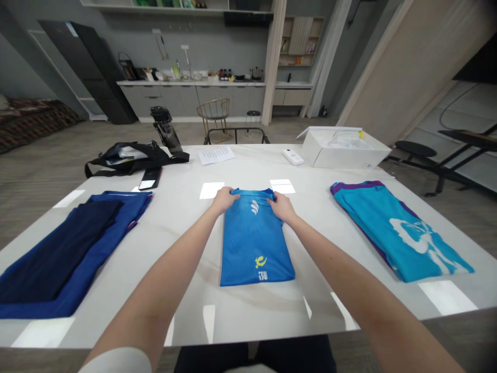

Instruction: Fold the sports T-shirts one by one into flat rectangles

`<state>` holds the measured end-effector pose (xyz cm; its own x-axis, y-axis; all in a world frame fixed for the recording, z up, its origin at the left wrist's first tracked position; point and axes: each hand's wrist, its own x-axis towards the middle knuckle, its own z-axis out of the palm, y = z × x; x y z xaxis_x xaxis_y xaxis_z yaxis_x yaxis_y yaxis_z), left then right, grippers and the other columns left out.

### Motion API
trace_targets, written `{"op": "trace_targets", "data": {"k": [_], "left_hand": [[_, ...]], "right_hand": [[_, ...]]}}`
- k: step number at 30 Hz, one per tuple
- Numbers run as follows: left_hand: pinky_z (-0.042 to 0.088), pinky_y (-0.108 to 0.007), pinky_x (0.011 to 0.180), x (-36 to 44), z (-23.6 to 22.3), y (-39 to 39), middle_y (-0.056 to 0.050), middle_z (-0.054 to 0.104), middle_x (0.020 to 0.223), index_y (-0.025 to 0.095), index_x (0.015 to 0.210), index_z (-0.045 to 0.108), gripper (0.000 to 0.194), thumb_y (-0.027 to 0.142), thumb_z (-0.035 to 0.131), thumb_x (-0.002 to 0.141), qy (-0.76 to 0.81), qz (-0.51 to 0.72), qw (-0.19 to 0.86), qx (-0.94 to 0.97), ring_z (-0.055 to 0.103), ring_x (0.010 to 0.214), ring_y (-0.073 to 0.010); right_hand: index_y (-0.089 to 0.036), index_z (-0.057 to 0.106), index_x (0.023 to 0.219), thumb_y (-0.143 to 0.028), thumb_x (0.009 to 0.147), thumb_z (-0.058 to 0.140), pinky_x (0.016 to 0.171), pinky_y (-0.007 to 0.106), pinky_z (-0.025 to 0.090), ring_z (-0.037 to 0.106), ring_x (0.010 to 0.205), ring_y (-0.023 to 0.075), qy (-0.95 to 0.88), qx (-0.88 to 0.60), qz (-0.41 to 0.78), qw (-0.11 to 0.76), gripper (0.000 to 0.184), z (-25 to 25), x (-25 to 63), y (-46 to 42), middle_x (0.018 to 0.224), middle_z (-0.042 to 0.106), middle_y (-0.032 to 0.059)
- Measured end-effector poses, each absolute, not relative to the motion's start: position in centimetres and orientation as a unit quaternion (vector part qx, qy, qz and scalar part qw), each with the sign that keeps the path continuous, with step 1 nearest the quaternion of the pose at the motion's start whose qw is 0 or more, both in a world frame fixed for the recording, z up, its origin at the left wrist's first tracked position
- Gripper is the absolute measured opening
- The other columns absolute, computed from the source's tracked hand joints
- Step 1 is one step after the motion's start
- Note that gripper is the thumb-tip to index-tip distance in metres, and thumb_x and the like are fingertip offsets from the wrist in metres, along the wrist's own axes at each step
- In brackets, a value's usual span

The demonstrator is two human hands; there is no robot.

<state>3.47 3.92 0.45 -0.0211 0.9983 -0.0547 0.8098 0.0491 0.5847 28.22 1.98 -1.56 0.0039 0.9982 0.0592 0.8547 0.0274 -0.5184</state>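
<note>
A blue T-shirt [254, 238], folded into a rectangle, lies flat on the white table [186, 305] in front of me. It bears a white emblem near the far edge and a yellow mark lower down. At its far left corner, my left hand [224, 201] is closed on the collar-side edge. Gripping the far right corner is my right hand [282, 207], with fingers curled at the fabric. Folded dark navy and blue clothes [73, 248] are stacked to the left. Off to the right sits a pile of folded turquoise and purple shirts [396, 228].
Along the far side are a black bag [132, 158], a dark bottle [166, 129], a phone [150, 178], a paper sheet [216, 155], a small white device [293, 157] and an open white box [345, 150]. A chair [236, 130] stands behind the table.
</note>
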Motion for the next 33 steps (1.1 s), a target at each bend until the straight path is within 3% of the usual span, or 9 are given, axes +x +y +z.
{"op": "trace_targets", "data": {"k": [9, 16, 20, 26, 33], "left_hand": [[0.051, -0.034, 0.083, 4.9, 9.1, -2.3, -0.003, 0.076, 0.091, 0.025, 0.094, 0.075, 0.011, 0.029, 0.066, 0.087, 0.560, 0.368, 0.163, 0.724, 0.068, 0.088, -0.0245], [0.046, -0.029, 0.074, 11.9, 20.6, -6.2, 0.001, 0.071, 0.081, 0.022, 0.096, 0.075, 0.015, 0.031, 0.069, 0.086, 0.435, 0.490, 0.139, 0.743, 0.061, 0.075, -0.0180], [0.044, -0.026, 0.072, 17.7, 24.4, -8.5, 0.002, 0.069, 0.081, 0.021, 0.097, 0.074, 0.016, 0.030, 0.070, 0.085, 0.368, 0.518, 0.168, 0.754, 0.058, 0.075, -0.0160], [0.045, -0.024, 0.069, 27.0, 23.8, -12.1, 0.002, 0.067, 0.081, 0.020, 0.096, 0.072, 0.018, 0.034, 0.070, 0.085, 0.270, 0.533, 0.285, 0.749, 0.058, 0.074, -0.0143], [0.047, -0.023, 0.061, 36.7, 16.1, -14.2, 0.002, 0.066, 0.079, 0.019, 0.098, 0.070, 0.031, 0.042, 0.075, 0.079, 0.242, 0.469, 0.515, 0.676, 0.057, 0.068, -0.0125]], "right_hand": [[-0.023, 0.061, 0.082, -0.040, 0.091, 0.056, 0.066, 0.029, 0.043, 0.059, 0.069, 0.0206, -0.658, -0.618, 0.155, 0.402, 0.020, 6.5, 31.4, -4.6, 0.072, 0.066, 0.0012], [-0.021, 0.067, 0.093, -0.043, 0.090, 0.059, 0.073, 0.032, 0.050, 0.063, 0.079, 0.0215, -0.621, -0.540, 0.128, 0.553, 0.024, 17.1, 38.5, -11.1, 0.085, 0.072, 0.0025], [-0.020, 0.071, 0.095, -0.040, 0.088, 0.066, 0.079, 0.034, 0.053, 0.065, 0.082, 0.0209, -0.605, -0.489, 0.071, 0.624, 0.021, 21.9, 44.4, -14.4, 0.086, 0.071, 0.0011], [-0.021, 0.071, 0.098, -0.039, 0.087, 0.070, 0.078, 0.034, 0.053, 0.065, 0.084, 0.0197, -0.561, -0.479, -0.002, 0.675, 0.021, 23.3, 53.1, -19.9, 0.088, 0.070, 0.0001], [-0.020, 0.073, 0.098, -0.040, 0.084, 0.073, 0.081, 0.032, 0.051, 0.066, 0.084, 0.0186, -0.528, -0.547, 0.012, 0.649, 0.024, 17.4, 61.6, -22.4, 0.090, 0.072, 0.0007]]}}
